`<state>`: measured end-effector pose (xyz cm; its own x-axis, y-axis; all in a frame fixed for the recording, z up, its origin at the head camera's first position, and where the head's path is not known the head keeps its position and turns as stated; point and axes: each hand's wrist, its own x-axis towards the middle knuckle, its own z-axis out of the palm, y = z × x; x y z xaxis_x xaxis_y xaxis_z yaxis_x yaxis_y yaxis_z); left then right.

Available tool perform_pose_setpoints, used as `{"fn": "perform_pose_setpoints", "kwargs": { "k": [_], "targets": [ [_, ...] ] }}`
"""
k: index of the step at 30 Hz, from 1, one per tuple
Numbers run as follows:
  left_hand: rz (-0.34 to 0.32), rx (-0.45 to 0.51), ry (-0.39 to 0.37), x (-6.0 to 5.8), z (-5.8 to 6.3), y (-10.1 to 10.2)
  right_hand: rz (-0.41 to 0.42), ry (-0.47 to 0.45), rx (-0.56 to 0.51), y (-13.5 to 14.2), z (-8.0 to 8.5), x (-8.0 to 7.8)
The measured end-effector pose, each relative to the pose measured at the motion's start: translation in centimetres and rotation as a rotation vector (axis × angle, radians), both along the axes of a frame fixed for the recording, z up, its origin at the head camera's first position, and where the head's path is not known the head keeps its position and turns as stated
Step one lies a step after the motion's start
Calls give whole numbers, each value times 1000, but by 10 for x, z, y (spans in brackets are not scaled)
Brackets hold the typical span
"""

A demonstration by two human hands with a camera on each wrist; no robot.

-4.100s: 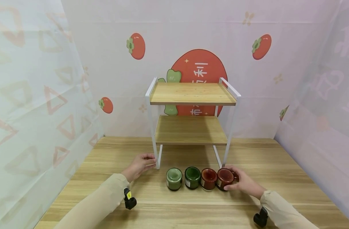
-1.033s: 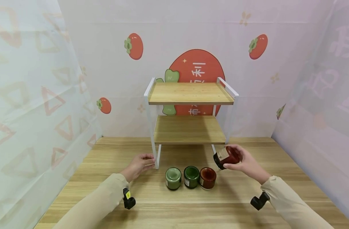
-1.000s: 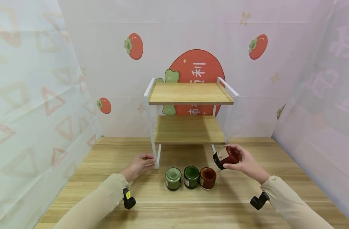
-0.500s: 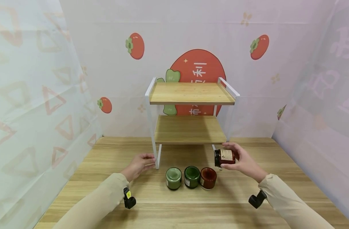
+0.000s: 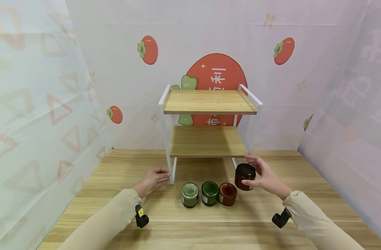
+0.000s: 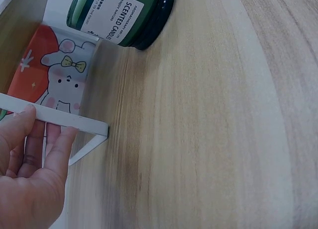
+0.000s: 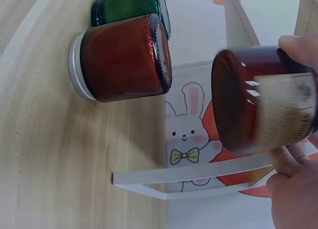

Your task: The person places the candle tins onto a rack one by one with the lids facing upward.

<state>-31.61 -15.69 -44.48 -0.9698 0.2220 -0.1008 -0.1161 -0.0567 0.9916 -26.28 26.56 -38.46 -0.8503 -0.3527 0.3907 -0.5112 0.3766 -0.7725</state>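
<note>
My right hand (image 5: 267, 177) holds a dark red candle jar (image 5: 244, 176) off the table by its sides, its black lid on top; in the right wrist view its paper label shows. On the table beside it stand a second red candle jar (image 5: 227, 195), a dark green candle jar (image 5: 210, 193) and a pale green candle jar (image 5: 189, 195), all lid down. The red one's silvery lid (image 7: 80, 67) rests on the wood. My left hand (image 5: 151, 181) pinches the front left leg of the white-framed shelf rack (image 5: 208, 139), thumb on one side and fingers on the other (image 6: 37, 152).
Behind the jars, the rack has a wooden top board (image 5: 209, 100) with white side rails and a lower board (image 5: 208, 140). The wooden table (image 5: 190, 232) extends around it. A printed cloth (image 5: 131, 76) hangs at the back and along both sides.
My right hand has lifted the rightmost red candle jar from the row and turned it over, so its lid now faces up. My left hand stays at the rack leg.
</note>
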Motion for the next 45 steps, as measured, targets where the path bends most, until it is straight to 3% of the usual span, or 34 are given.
{"fn": "perform_pose_setpoints", "kwargs": {
  "k": [6,15,23,29,36,45],
  "targets": [
    [3,7,2,0,0,1,5,-51,25,1,0,2],
    [2,4,5,1,2,1,-23,-46,41,0,4,5],
    [-6,4,8,0,2,1,-62,-68,55,-5,17,10],
    [-7,0,7,0,1,1,-45,-116,6,-8,28,12],
    [-7,0,9,-2,-2,-1,-28,-87,-13,-16,50,15],
    [-14,-6,6,1,0,-1,-20,4,32,-24,96,21]
  ]
}}
